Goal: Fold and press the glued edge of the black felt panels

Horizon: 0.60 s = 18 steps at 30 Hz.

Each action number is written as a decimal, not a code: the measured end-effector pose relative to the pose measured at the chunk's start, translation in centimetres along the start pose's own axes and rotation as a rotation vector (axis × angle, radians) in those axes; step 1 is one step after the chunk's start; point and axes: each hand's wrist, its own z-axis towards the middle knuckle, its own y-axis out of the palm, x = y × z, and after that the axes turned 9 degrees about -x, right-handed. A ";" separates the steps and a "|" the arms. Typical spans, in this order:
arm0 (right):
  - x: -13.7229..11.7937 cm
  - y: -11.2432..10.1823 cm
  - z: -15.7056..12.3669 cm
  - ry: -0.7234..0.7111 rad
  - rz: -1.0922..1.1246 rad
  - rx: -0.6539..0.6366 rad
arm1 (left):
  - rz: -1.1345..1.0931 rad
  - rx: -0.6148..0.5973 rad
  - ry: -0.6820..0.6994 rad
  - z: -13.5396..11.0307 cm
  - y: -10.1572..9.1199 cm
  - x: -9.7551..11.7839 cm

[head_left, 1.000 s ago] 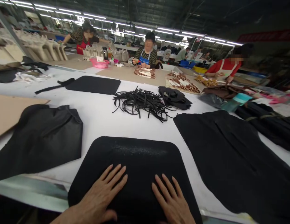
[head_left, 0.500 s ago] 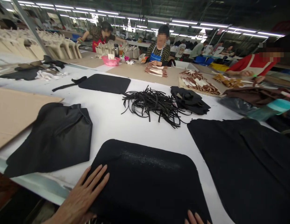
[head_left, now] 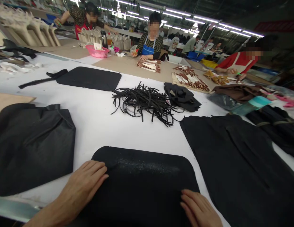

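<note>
A black fabric panel [head_left: 142, 189] with rounded corners lies in front of me on the white table, a pale dusty streak across its upper part. My left hand [head_left: 87, 178] is closed over its left edge, fingers together and bent, thumb hidden. Over the right edge, my right hand [head_left: 200, 206] is closed in the same way, fingertips resting on the panel's face. To the right spreads a stack of larger black fabric pieces [head_left: 234, 157]. Folded black pieces [head_left: 35, 142] lie left of my left hand.
A tangle of thin black strips [head_left: 144, 102] lies mid-table, beside crumpled black fabric [head_left: 182, 96]. Farther back are another rounded black panel [head_left: 90, 78] and a pink basin [head_left: 97, 51]. Co-workers [head_left: 150, 41] work across the table near brown-and-white strips [head_left: 149, 65].
My left hand has gone from spread fingers to bent ones at the panel's edge. My right hand has come farther into view onto the right edge. The view has shifted right.
</note>
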 end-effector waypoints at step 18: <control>0.2 1.5 16.4 0.282 0.404 -0.407 | -0.226 -0.331 -0.075 11.3 0.5 1.5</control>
